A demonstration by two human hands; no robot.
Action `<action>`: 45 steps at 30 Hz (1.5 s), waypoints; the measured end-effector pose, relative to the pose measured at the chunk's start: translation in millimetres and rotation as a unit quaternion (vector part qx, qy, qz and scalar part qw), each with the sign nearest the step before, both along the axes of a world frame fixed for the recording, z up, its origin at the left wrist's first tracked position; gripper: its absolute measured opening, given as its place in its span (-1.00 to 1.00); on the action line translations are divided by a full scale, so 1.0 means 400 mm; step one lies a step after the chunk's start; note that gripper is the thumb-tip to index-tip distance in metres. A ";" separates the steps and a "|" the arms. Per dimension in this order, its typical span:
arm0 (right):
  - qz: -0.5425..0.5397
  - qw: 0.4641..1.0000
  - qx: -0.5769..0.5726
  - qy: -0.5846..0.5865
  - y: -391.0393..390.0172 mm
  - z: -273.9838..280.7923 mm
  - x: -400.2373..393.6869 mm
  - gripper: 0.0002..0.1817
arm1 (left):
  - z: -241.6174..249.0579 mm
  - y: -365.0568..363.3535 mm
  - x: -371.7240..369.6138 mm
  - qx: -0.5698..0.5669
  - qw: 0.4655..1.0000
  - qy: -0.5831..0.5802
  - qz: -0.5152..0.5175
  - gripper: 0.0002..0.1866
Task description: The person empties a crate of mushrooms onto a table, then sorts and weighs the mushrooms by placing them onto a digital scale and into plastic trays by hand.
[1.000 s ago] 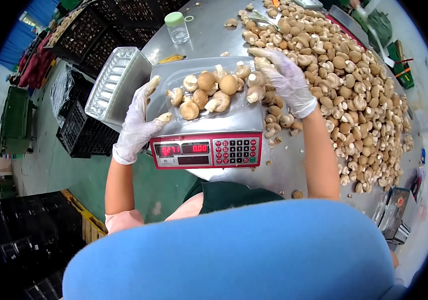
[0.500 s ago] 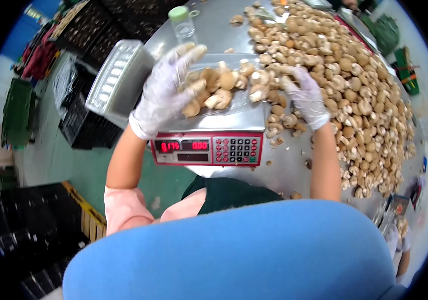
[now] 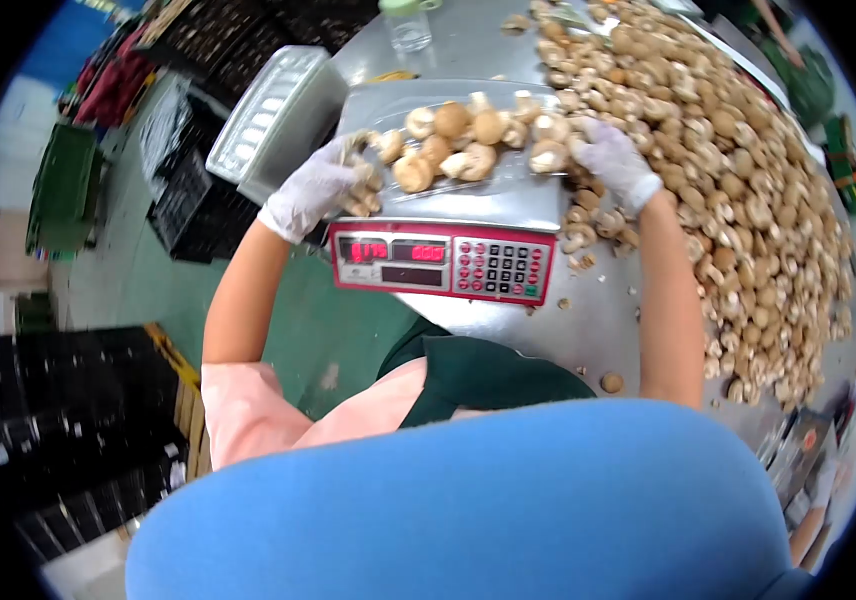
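Several brown mushrooms (image 3: pixel 453 140) lie in a clear plastic tray (image 3: pixel 504 168) on the metal top of a red-framed scale (image 3: pixel 442 262). My gloved left hand (image 3: pixel 331 186) curls its fingers round the tray's left end, by the outermost mushrooms. At the right end, my gloved right hand (image 3: pixel 613 163) has its fingers closed on the tray edge, beside the big pile. Some fingertips are hidden or blurred there. Red digits glow on the scale's display.
A large mushroom pile (image 3: pixel 728 170) covers the right of the metal table (image 3: pixel 548 345). Stacked clear trays (image 3: pixel 273 115) stand left of the scale. Behind are a jar (image 3: pixel 408 28) and dark crates (image 3: pixel 210 45). Another person's arm (image 3: pixel 810 520) shows at lower right.
My left hand has lowered from its spread pose above the tray and closed at the left end. My right hand has closed at the other end. The view has shifted slightly.
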State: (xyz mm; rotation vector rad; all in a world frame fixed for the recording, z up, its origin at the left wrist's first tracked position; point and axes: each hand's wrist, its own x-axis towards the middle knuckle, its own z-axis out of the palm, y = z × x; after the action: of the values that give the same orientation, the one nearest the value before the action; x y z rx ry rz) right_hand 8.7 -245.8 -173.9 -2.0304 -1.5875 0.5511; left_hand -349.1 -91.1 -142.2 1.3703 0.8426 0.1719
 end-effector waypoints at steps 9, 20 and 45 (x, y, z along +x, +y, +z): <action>-0.101 0.993 0.028 0.046 -0.209 -0.032 0.045 -0.69 | -0.029 -0.141 0.129 0.025 0.996 -0.086 0.006 -0.39; -0.390 0.918 0.064 -0.023 -0.971 0.024 0.049 -0.69 | -0.036 -0.515 0.490 -0.038 0.946 -0.104 -0.305 -0.17; -0.694 0.697 -0.179 0.006 -1.692 -0.094 0.081 -0.69 | -0.178 -1.208 0.939 -0.004 0.796 0.093 -0.598 -0.41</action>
State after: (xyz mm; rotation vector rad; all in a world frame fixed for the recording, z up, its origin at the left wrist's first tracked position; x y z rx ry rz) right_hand 41.1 -922.7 -211.3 -2.7282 0.4204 0.2139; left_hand 26.5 -574.4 -213.4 1.6889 -0.0041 -0.9646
